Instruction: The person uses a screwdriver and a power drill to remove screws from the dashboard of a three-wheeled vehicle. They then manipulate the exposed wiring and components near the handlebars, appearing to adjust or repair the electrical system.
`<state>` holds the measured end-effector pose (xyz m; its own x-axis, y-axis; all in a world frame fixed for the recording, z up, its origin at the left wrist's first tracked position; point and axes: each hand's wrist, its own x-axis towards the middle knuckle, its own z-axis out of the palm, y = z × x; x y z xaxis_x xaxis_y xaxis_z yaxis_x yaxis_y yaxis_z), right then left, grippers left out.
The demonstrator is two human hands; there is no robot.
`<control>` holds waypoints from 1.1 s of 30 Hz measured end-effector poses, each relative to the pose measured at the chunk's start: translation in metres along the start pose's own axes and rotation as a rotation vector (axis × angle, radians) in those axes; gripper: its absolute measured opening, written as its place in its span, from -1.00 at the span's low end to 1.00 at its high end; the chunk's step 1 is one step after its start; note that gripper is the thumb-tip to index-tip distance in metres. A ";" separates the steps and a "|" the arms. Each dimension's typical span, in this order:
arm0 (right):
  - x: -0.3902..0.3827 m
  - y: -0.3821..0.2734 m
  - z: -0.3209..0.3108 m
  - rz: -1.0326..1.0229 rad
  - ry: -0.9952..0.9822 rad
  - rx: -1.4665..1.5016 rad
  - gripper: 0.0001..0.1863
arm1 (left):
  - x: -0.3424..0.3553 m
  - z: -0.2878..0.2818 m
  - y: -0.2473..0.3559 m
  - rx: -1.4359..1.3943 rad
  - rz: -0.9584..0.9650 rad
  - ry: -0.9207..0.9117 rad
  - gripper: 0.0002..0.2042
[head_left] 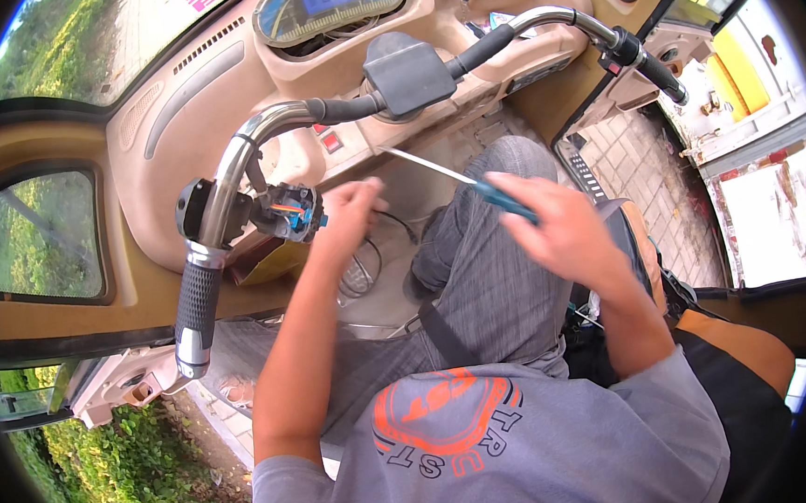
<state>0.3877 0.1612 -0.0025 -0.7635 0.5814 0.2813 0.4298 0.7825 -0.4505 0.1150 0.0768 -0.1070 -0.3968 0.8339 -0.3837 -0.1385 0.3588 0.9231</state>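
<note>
Evidently, a screwdriver (504,199) is out near the centre of the frame, beside an opened switch housing (304,223) left of centre.
The right hand (560,229) grips its handle, blade toward upper left; the left hand (351,210) is curled near the housing, whether around something I cannot tell. Good handling likely means steadying the housing and keeping the tip off its coloured wires (285,208) and the left fingers. The chrome handlebar (232,170) limits reach at left, the bent knee (516,158) at right; the footwell (403,184) between gives open room.
</note>
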 end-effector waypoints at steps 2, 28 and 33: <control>0.025 -0.008 0.038 0.050 -0.123 -0.087 -0.55 | 0.002 0.011 -0.017 -0.234 -0.063 -0.126 -0.62; 0.009 0.011 0.144 0.237 0.053 0.463 -0.57 | 0.043 0.039 -0.036 -0.675 -0.080 0.090 -0.68; 0.003 0.023 0.156 0.264 0.023 0.492 -0.54 | 0.046 0.037 -0.039 -0.618 -0.016 0.086 -0.68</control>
<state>0.3199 0.1466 -0.1443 -0.6477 0.7522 0.1211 0.3249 0.4165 -0.8491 0.1361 0.1167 -0.1620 -0.4586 0.7843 -0.4179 -0.6340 0.0407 0.7722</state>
